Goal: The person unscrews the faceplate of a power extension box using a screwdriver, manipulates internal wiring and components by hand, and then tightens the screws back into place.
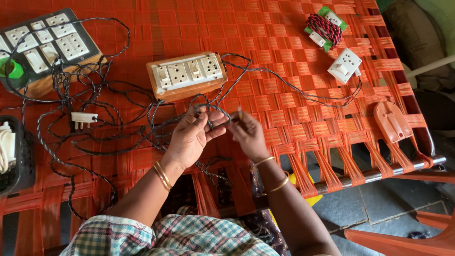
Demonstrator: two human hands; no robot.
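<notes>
While both hands met over the orange woven cot, the left hand was curled around a bunch of dark twisted wire, its fingers closed over several strands near the front edge of the wooden switchboard. The right hand was pinched shut on the end of the same wire, thumb and fingers pressed together, with a short bare tip standing up just above the knuckles. Whether anything else lay in that palm could not be told.

The wire ran away to the left in loose tangled loops across the webbing, passing a white 3-pin plug and reaching up to a larger black switchboard at the top left corner. Another strand led right from the wooden switchboard toward a small white socket box. Near the far edge sat a coil of red and black wire on a green card, and an orange plastic cover lay close to the cot's right side. A black basket stood at the left edge.
</notes>
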